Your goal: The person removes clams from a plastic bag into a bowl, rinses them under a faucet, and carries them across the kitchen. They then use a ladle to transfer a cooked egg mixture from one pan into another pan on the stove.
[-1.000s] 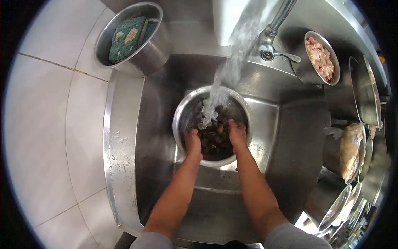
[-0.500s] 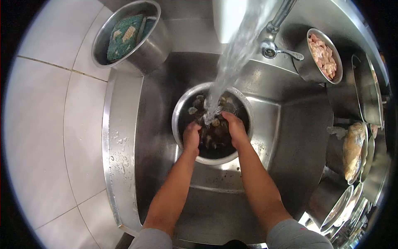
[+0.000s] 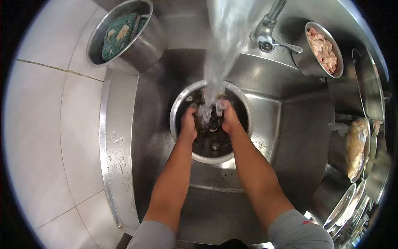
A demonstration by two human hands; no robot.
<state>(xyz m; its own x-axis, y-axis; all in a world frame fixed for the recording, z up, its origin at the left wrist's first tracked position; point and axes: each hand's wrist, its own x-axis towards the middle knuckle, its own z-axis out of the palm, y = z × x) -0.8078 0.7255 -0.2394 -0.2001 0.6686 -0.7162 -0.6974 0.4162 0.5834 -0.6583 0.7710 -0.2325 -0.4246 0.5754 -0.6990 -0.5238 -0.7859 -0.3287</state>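
Both hands [image 3: 209, 120] in bowl [image 3: 177, 143] under running water [image 3: 216, 66].

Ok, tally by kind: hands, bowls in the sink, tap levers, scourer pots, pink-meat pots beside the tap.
Hands: 2 (left hand, right hand)
Metal bowl: 1
Tap lever: 1
Green-scourer pot: 1
Pink-meat pot: 1
Total: 6

left hand [image 3: 189, 123]: farther into bowl [image 3: 186, 152] | right hand [image 3: 229, 118]: likewise (beside the falling water [image 3: 219, 62]) | pale pieces [image 3: 215, 146]: shifted within bowl
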